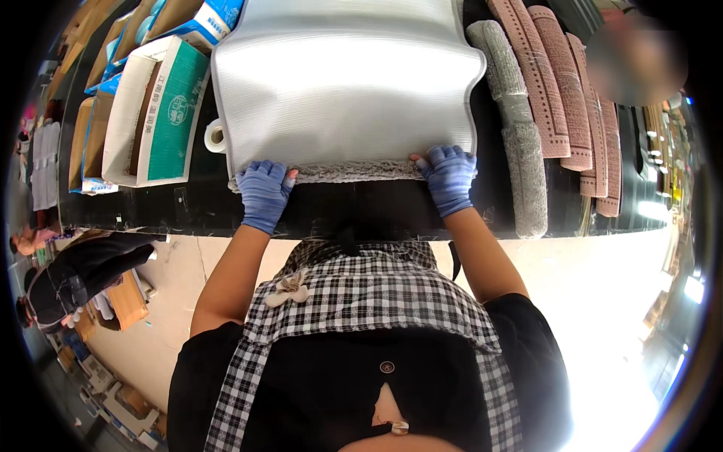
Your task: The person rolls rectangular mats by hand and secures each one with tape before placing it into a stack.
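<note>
A floor mat lies across the black table with its pale, ribbed backing facing up and a dark bound edge around it. Its near end is turned over, so a strip of grey plush pile shows. My left hand, in a blue glove with bare fingertips, grips the near left corner. At the near right corner, my right hand, gloved the same way, has its fingers curled over the edge. Both thumbs point inward along the plush strip. The mat's far end runs out of view.
Left of the mat stand a green-and-white carton, other open boxes and a white roll. To the right lie grey rolled mats and several pink ones. The table's near edge is before me. Another person bends at the left.
</note>
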